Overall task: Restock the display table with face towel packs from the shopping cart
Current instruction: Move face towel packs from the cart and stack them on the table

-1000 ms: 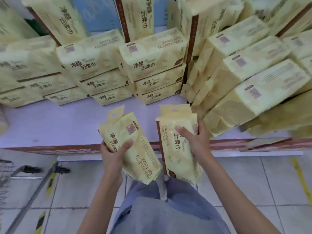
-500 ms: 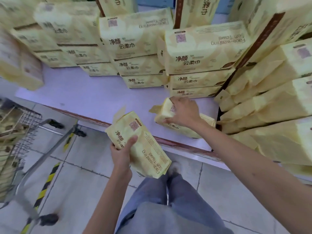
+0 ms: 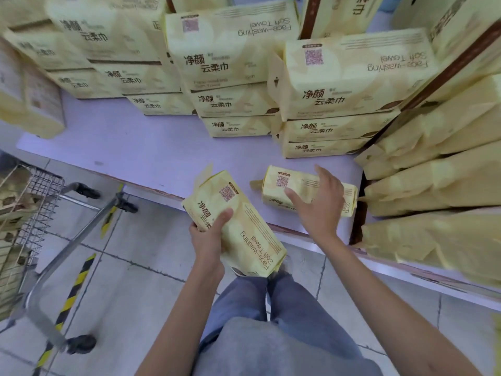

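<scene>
a: ok so the right hand (image 3: 317,204) just let go. a moment back its fingers were curled over the laid-down pack (image 3: 282,185), now they're spread and straight above it, gripping nothing. can't tell if the palm grazes the wrapper or not.

b: so that one's stocked?

a: i'd say so. it lies flat on the display table (image 3: 135,153), close to the front edge.

b: and the other one?

a: the second pack (image 3: 244,221) is just left of the laid-down pack, off the table and out over the floor. left hand (image 3: 208,234) is clamped on its side, thumb across the front. my guess is it goes down next.

b: counts?

a: two hands, one pack in hand, one freshly laid. right behind the laid-down pack there's a near stack (image 3: 325,128), three high. behind and left of it is another stack (image 3: 233,101), also three high. the leaning rows to its right and the piles further back are too many and too blurry to count. one shopping cart (image 3: 32,207), well off to its left, with yellowish stuff inside i can't count.
</scene>
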{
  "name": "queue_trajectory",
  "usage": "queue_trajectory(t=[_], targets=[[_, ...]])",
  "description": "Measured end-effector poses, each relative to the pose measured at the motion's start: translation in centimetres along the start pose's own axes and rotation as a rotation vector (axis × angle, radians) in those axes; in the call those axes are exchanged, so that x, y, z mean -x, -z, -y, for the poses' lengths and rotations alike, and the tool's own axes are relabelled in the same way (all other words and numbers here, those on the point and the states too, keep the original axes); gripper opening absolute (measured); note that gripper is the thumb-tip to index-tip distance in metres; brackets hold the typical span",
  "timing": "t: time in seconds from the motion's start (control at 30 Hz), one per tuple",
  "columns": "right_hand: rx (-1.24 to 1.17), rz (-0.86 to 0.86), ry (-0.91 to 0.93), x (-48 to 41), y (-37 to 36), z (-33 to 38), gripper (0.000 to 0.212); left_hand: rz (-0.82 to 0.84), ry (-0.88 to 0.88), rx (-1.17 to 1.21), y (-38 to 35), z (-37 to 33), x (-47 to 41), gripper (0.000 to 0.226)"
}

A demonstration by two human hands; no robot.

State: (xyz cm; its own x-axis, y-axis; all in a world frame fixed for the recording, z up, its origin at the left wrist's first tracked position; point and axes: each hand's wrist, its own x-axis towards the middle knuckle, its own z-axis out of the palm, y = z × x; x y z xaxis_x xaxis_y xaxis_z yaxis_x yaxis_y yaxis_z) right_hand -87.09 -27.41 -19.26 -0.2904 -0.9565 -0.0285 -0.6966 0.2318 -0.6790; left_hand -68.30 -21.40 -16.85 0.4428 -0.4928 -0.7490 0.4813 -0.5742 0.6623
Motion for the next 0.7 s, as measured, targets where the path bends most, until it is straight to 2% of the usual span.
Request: queue_trajectory(t=[0.07,0.13,0.2,0.27,0.33,0.43,0.6,0.7], targets=[[-0.300,-0.191,-0.288,2.7,0.8,0.1,0.062,0.020,-0.001,-0.011,-0.1,-0.3,-0.1,0.086],[-0.554,-0.212,-0.639,4.5,0.5,0.0,0.052,0.029,-0.003,-0.018,-0.2,-0.5,-0.3,0.085],[-0.834,-0.031,-1.025,4.3,-0.5,-0.3,0.058,0.034,-0.005,-0.024,-0.2,-0.7,-0.4,0.087],[-1.107,0.202,-1.243,2.7,-1.5,-0.2,0.059,0.039,-0.005,-0.030,-0.3,-0.9,-0.6,0.089],[-1.302,0.246,-1.298,0.8,-2.7,0.3,0.059,0.038,-0.002,-0.040,-0.3,-1.1,-0.7,0.089],[-1.455,0.164,-1.303,-1.7,-3.4,1.4,0.058,0.041,0.003,-0.048,-0.2,-1.2,-0.8,0.087],[-1.399,0.131,-1.264,-5.2,-2.4,1.6,0.047,0.047,0.021,-0.059,-0.2,-1.4,-1.1,0.087],[-1.365,0.107,-1.253,-7.1,-1.4,1.3,0.054,0.047,0.026,-0.069,-0.4,-1.7,-1.4,0.087]])
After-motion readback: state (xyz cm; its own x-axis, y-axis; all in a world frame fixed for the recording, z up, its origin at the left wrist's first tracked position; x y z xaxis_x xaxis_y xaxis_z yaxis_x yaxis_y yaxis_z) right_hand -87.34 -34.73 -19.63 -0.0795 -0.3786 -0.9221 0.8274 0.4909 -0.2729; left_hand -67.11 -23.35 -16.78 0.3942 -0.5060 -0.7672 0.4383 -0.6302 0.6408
